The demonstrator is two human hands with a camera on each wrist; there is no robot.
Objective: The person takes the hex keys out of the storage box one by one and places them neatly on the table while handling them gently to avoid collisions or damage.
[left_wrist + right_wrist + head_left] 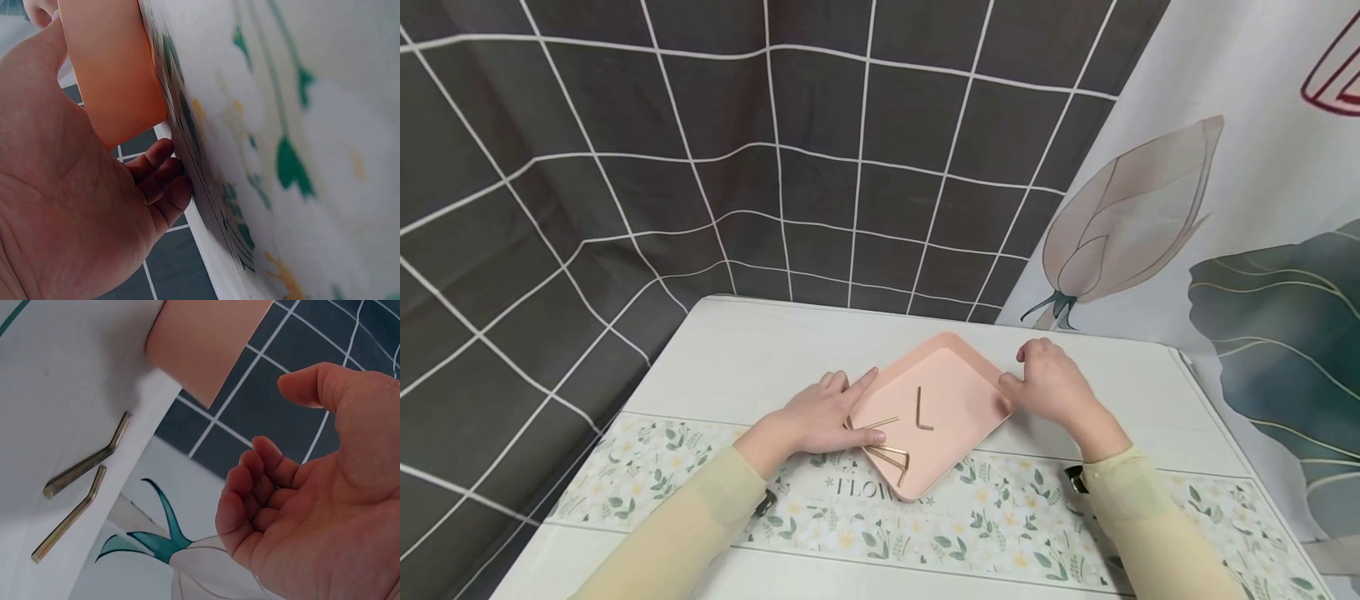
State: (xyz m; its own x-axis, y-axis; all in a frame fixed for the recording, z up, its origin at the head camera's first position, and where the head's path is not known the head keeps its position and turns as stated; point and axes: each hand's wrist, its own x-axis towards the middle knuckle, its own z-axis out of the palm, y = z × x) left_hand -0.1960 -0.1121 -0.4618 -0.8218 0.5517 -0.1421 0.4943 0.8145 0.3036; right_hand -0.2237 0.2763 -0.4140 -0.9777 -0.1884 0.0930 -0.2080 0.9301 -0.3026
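Observation:
A shallow pink tray (951, 379) sits at an angle on the table, with several gold L-shaped hex keys (919, 410) inside. My left hand (820, 418) grips the tray's left corner, its thumb over the rim above some of the keys. In the left wrist view, the other fingertips (178, 190) curl beside the tray wall (115, 69), near the tabletop. At the tray's right corner is my right hand (1054, 387), loosely curled and holding nothing. The right wrist view shows it apart from the tray wall (200, 347). Two more hex keys (69, 528) lie on the table there, hidden in the head view.
The white table (760, 333) has a band of printed flowers (1000, 517) across it. A dark curtain with white grid lines (820, 192) hangs behind and to the left. At the right hangs a pale curtain with large leaf prints (1127, 217).

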